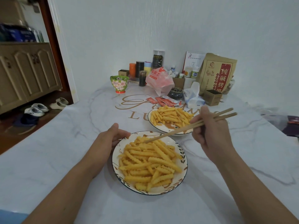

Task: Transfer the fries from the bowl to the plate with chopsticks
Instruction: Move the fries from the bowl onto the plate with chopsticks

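Two white leaf-patterned dishes hold crinkle-cut fries. The near dish point(184, 160) lies in front of me with a large heap of fries point(149, 162). The far dish point(151, 122) sits behind it to the right with a smaller heap of fries point(169, 117). My left hand point(111, 136) grips the near dish's left rim, thumb up. My right hand point(210, 131) holds a pair of wooden chopsticks point(186, 128). Their tips reach down-left into the fries at the back of the near dish. Whether a fry is pinched between the tips I cannot tell.
The marble-look table point(64, 143) carries clutter at the back: a floral cup point(119, 84), jars, a red plastic bag point(159, 80), ketchup packets point(163, 101), a tissue pack point(193, 96), a brown paper bag point(216, 73). Shoes lie on the floor at left.
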The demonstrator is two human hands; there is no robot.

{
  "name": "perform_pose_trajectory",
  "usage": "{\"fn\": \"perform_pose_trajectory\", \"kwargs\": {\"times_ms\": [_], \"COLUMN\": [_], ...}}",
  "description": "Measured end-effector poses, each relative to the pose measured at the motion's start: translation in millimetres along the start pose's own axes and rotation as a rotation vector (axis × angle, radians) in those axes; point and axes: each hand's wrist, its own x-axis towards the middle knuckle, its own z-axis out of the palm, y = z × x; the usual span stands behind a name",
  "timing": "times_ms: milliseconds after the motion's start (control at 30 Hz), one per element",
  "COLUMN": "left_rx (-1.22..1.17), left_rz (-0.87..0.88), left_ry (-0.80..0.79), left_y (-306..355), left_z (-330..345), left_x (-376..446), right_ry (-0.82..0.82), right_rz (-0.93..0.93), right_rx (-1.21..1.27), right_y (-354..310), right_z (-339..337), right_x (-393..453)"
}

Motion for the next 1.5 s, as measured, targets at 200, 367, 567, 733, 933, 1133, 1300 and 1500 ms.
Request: {"fn": "perform_pose_trajectory", "kwargs": {"times_ms": [200,367,567,733,933,1133,1300,1500], "left_rx": [0.010,0.017,0.013,0.009,0.004,0.008,0.007,0.017], "left_rz": [-0.004,-0.007,-0.007,-0.005,-0.015,-0.012,-0.008,-0.010], "left_ry": [-0.001,0.001,0.009,0.004,0.004,0.009,0.002,-0.001], "left_y": [-0.9,-0.2,0.6,0.0,-0.7,-0.2,-0.8,-1.2], "left_z": [-0.6,0.8,1.8,0.5,0.6,0.6,-0.3,-0.2], "left_x": [0.2,-1.7,-2.4,-1.8,0.1,-0.8,-0.5,-1.2], "right_ry": [0.178,0.276,0.191,0.168,0.045,0.085,0.311,0.220], "right_rz": [-0.108,-0.177,-0.311,-0.550,-0.701,-0.623,-0.258,0.078], "right_rx": [-0.162,-0.399,-0.555,-0.707,-0.900,-0.861,-0.278,0.186], "right_y": [1.1,16.3,40.8,46.7,53.6,48.6,16.6,3.4], "right_z": [-13.3,-20.5,-7.0,-18.8,-18.9,-17.9,-15.3,-18.0], "right_x": [5.6,10.6,19.7,26.6,28.4,27.0,17.5,13.7]}}
